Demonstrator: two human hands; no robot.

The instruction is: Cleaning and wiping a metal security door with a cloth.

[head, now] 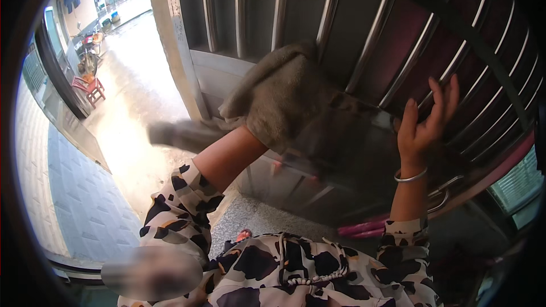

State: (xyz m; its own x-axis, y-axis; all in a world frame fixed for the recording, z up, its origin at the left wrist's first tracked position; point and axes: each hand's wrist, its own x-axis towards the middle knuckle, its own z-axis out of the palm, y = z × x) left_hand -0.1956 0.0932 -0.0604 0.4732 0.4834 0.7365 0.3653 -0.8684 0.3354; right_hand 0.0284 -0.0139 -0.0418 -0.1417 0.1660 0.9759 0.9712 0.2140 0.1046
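A greyish-brown cloth [283, 89] is draped over my left hand at the metal bars [330, 13] of a window or door grille. Only the bare left forearm [239, 155] shows; the fingers lie hidden under the cloth. One end of the cloth hangs out to the left, blurred. My right hand [426, 123], with a silver bangle at the wrist, is raised in front of the bars to the right, its fingers apart and nothing in it. Below the bars is a shiny metal panel [273, 187], partly blurred.
A pale door frame or post [170, 42] stands left of the bars. Beyond it, a red chair [89, 89] and a motorcycle [88, 57] stand along an outdoor passage. A curved metal handle [441, 198] is at lower right, near pink rods [362, 229]. Speckled floor [256, 217] lies below.
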